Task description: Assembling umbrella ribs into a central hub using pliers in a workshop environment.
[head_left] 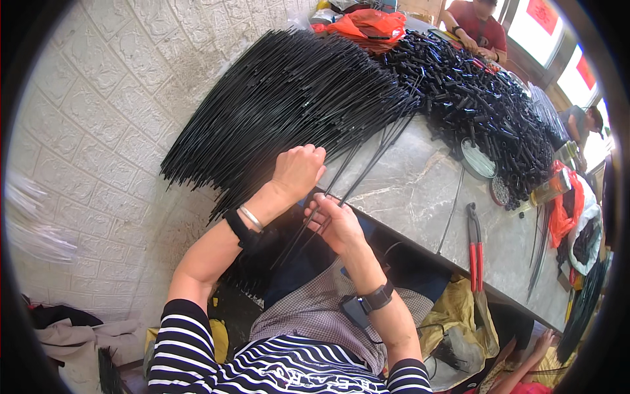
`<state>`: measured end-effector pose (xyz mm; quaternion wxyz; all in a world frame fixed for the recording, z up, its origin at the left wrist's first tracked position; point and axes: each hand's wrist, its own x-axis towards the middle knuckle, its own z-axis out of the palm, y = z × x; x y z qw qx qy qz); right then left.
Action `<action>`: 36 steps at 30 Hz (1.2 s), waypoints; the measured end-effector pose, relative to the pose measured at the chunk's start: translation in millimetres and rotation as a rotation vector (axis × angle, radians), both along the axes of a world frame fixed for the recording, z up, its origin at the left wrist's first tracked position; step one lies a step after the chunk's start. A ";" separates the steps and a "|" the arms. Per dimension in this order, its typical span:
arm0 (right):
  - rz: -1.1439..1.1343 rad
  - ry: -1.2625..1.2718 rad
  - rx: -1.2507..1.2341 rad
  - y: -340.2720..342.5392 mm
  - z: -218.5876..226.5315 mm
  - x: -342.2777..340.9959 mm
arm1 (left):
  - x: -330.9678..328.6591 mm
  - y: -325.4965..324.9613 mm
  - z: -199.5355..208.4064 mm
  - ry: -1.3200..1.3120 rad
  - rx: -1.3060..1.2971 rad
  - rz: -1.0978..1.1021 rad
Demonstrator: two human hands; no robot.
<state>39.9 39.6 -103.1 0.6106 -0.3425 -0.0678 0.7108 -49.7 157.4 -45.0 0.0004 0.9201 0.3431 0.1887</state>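
Observation:
My right hand [336, 223] is closed, palm partly up, around a few thin black rods [365, 176]. They slant from over my lap up across the table edge, their far ends reaching the big pile. Just left of it, my left hand [298, 171] is curled with its back toward me, beside the lower edge of a large heap of long black rods [282, 98]. The left fingertips are hidden, so I cannot make out what, if anything, they hold. Short black tube-like pieces [466, 92] form a mound right of the rods.
Red-handled cutters [476, 249] lie on the grey marbled table [407, 177]. A round dish [478, 159] of pale thin pieces stands by the mound. Red plastic bags [367, 27] sit behind. A person in red [482, 29] works at the far end. A white brick-patterned wall [111, 118] rises left.

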 end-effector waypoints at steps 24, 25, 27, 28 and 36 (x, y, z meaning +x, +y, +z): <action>-0.082 0.160 0.234 0.6 25.8 -10.2 | 8.1 1.6 40.2 0.098 -0.476 -0.033; -0.075 0.126 0.226 -1.5 25.7 -5.8 | 11.8 2.3 41.1 0.148 -0.402 -0.004; -0.074 0.075 0.231 -7.6 29.5 2.3 | 22.6 3.8 42.6 0.378 -0.249 0.012; -0.047 0.076 0.224 -10.2 35.9 3.6 | 28.3 4.5 38.5 0.416 -0.162 0.016; 0.012 0.077 0.257 -26.0 67.5 26.6 | 93.5 28.7 -4.5 0.105 0.417 -0.180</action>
